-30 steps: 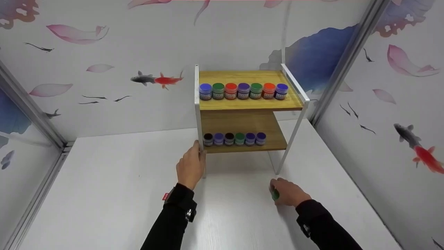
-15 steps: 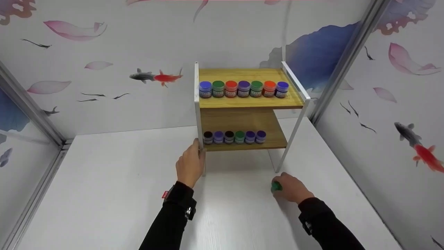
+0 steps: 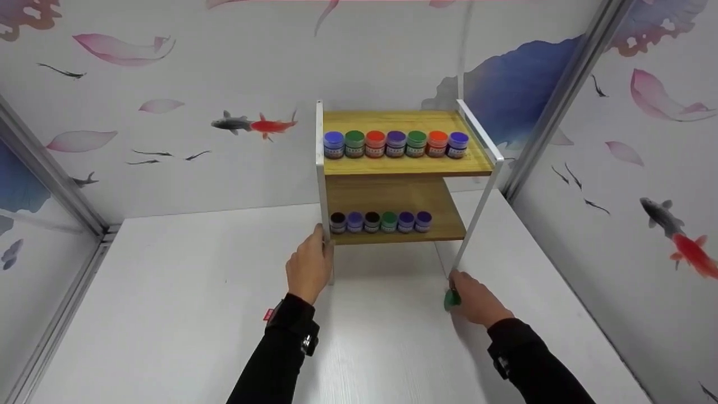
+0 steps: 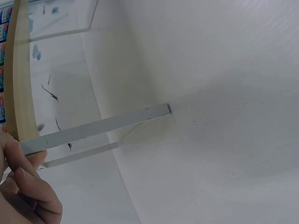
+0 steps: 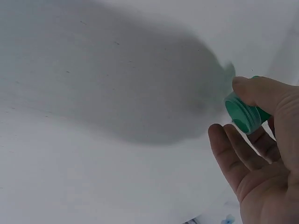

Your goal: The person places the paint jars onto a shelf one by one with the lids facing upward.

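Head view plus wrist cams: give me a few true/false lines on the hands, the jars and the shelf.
1. The right hand holds a green-lidded jar. True.
2. The left hand rests flat on the table. False: its fingers grip the front left post of the shelf.
3. The top shelf carries seven jars. True.
4. The lower shelf carries seven jars. False: six, with bare board at its right end.
5. The held jar has a red lid. False: it is green.
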The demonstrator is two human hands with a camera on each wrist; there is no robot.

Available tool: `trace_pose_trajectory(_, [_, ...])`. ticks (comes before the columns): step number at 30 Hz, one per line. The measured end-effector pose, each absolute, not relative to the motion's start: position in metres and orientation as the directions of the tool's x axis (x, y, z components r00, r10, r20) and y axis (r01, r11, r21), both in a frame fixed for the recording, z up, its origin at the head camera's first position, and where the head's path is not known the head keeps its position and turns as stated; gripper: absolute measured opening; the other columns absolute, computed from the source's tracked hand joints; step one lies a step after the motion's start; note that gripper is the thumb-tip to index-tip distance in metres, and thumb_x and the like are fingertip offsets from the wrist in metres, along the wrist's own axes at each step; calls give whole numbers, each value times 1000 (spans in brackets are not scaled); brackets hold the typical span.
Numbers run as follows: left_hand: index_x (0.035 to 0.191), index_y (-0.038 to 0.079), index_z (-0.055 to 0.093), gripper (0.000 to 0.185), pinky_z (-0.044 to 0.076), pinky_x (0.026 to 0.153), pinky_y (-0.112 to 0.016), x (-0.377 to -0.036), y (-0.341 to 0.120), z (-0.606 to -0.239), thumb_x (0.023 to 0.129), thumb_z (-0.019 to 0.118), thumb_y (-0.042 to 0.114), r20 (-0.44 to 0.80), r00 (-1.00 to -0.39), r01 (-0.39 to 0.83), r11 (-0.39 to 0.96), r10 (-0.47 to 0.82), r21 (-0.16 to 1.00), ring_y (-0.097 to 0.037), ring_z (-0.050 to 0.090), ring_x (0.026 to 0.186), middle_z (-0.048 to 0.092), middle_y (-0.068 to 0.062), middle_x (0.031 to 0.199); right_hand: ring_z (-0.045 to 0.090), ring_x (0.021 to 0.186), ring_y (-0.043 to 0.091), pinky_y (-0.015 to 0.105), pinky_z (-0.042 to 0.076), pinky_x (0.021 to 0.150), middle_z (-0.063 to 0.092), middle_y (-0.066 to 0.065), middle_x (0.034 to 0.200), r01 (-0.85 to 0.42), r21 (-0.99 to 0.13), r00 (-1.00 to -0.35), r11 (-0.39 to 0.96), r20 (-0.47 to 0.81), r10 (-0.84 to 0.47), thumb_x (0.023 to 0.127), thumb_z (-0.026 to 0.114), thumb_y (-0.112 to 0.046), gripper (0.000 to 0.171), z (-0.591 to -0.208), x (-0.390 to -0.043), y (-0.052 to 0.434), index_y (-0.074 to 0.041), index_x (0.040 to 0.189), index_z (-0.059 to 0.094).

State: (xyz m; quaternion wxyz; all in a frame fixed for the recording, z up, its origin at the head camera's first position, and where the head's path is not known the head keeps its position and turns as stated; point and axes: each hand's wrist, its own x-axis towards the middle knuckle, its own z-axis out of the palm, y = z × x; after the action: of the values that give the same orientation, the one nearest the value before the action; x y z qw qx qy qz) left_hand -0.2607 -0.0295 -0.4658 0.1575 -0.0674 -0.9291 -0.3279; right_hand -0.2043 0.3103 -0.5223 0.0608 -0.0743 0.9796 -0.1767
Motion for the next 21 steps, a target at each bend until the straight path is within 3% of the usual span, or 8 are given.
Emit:
trace_pose_trajectory(5, [108, 11, 59, 15, 37, 49, -27, -261, -29, -466, 99, 57, 23, 336, -942, 226, 776, 19, 589, -13, 54, 60, 66, -2, 84, 60, 96, 21, 45, 51, 90, 61, 3, 98, -134, -372, -976, 919, -108, -187, 81, 73, 1, 31, -523, -206, 311, -10, 107, 59])
trace_pose_trajectory(13, [109, 10, 59, 17, 34, 46, -26, -260, -28, -465, 99, 57, 24, 348, -937, 230, 780, 17, 582, -13, 50, 56, 63, -1, 79, 61, 112, 29, 50, 48, 97, 66, 11, 119, -154, -444, -966, 883, -121, -230, 85, 69, 1, 37, -522, -206, 311, -8, 120, 64])
trace_pose_trajectory(21, [110, 10, 59, 17, 36, 47, -28, -260, -28, -465, 98, 57, 23, 346, -938, 227, 779, 14, 584, -13, 51, 58, 66, -2, 85, 60, 109, 28, 48, 50, 95, 63, 8, 113, -195, -429, -960, 882, -99, -261, 83, 66, 12, 36, -518, -207, 307, -10, 113, 65])
